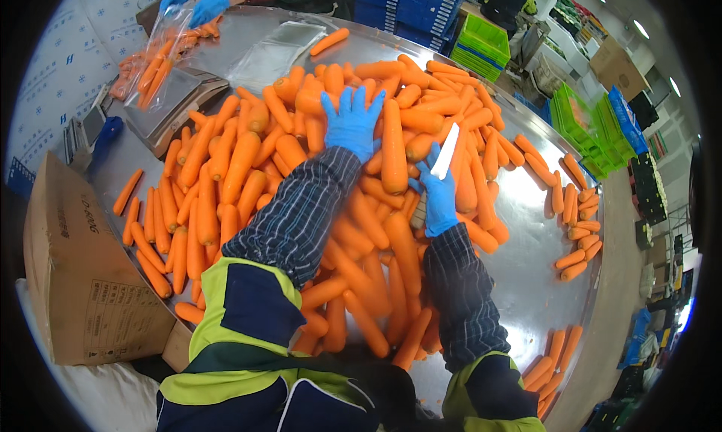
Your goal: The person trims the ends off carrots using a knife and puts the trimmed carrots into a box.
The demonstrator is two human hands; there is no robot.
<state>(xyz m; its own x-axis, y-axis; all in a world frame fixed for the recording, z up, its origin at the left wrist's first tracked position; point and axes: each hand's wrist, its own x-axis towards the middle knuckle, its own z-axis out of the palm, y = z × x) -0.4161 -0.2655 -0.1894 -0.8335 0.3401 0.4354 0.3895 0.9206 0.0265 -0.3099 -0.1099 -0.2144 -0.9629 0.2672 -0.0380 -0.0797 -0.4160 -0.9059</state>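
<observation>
A large heap of orange carrots [404, 246] covers the middle of a stainless steel table [522, 274]. My left hand [352, 128], in a blue glove, lies palm down on the far part of the heap. Its fingers are spread and grip nothing. In my right hand [440, 201], also gloved in blue, is a knife [447, 151] whose pale blade points up and away. One thick carrot [393, 147] lies between my two hands. My right hand is low against the heap, and its fingers partly hide the knife's handle.
A cardboard box [84, 268] stands at the left edge. Beyond the heap lie clear plastic bags [279, 51], and a co-worker's gloved hands [194, 9] hold a bag of carrots [158, 65]. Separate carrots [584, 234] line the right edge. Green crates [482, 43] stand past the table.
</observation>
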